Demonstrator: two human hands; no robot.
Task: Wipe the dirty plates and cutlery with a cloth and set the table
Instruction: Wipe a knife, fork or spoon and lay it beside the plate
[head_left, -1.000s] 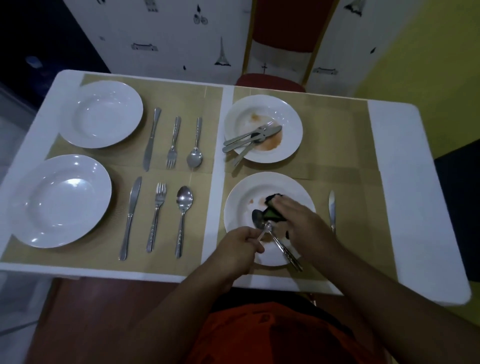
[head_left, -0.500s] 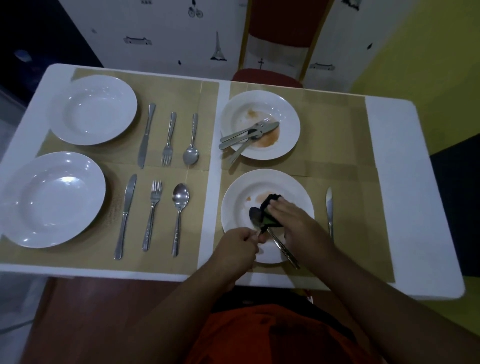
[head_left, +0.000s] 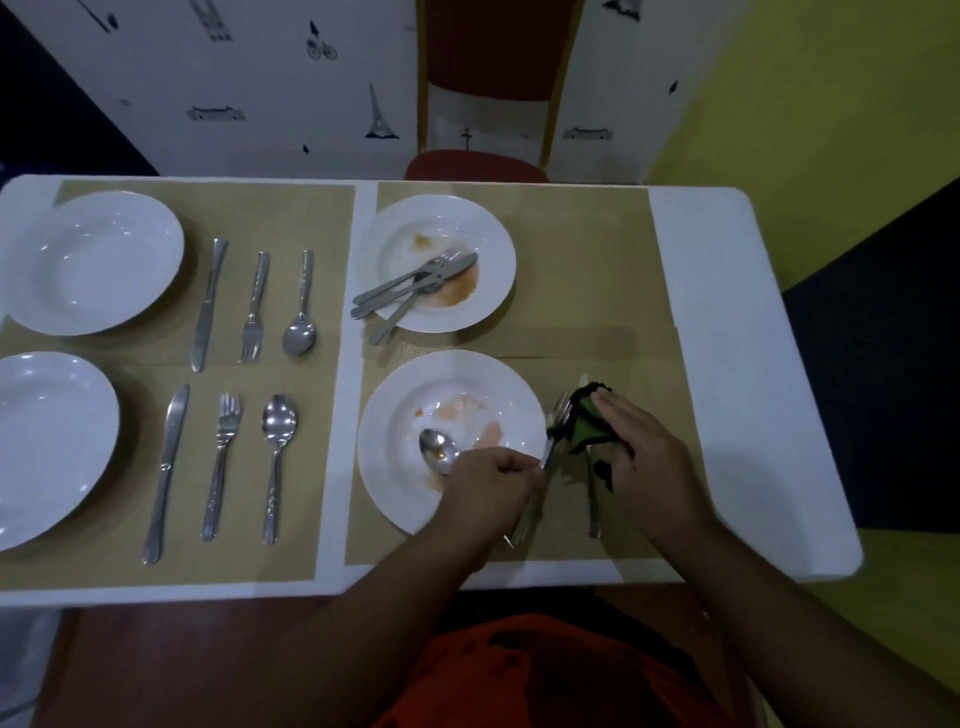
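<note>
The left hand (head_left: 493, 488) curled tight round what seemed the handle of the fork (head_left: 560, 415), with a spoon (head_left: 439, 451) in the smeared plate (head_left: 395, 415) just left of it. The right hand (head_left: 641, 457) pinched the cloth (head_left: 587, 421) over the tines, a knife (head_left: 593, 509) under its palm. Tan mats (head_left: 571, 260) covered the white table (head_left: 727, 364); a red chair (head_left: 475, 166) stood beyond.

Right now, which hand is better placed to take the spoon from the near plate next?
Left. The left hand, gripping the fork, is right at the spoon; the right hand holds the cloth off the plate.
</note>
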